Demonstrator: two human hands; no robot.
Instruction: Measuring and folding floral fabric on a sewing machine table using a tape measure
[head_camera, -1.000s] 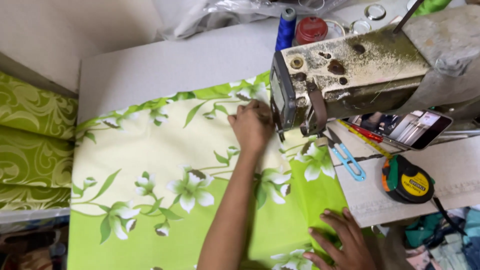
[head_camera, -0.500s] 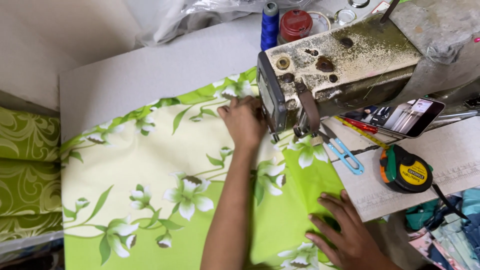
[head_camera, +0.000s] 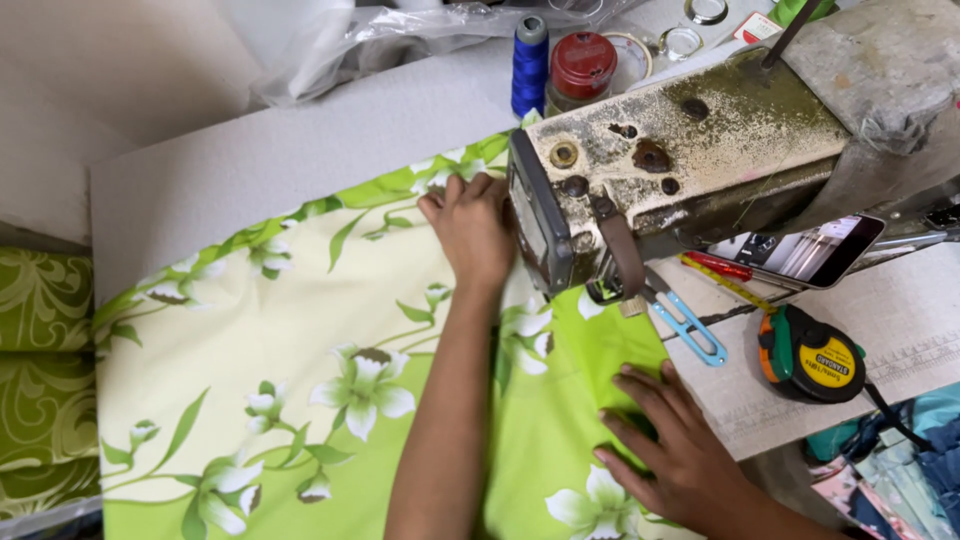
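A green and cream fabric (head_camera: 300, 350) printed with white flowers lies spread over the grey sewing table (head_camera: 250, 160). My left hand (head_camera: 472, 228) rests flat on the fabric right beside the head of an old, stained sewing machine (head_camera: 680, 160), fingers pointing away from me. My right hand (head_camera: 672, 450) presses flat on the bright green edge of the fabric near the table's front, just below the machine's needle area. Neither hand grips anything.
A blue thread snip (head_camera: 690, 325), a green and yellow tape measure (head_camera: 812, 355), a red pencil (head_camera: 718, 265) and a phone (head_camera: 805, 250) lie right of the machine. A blue thread spool (head_camera: 530, 65) and red-lidded jar (head_camera: 583, 68) stand behind. Folded green cloth (head_camera: 40, 370) sits left.
The view has shifted, so the machine sits more to the right. My left hand stays beside the machine head; my right hand has slid up a little on the fabric's green edge.
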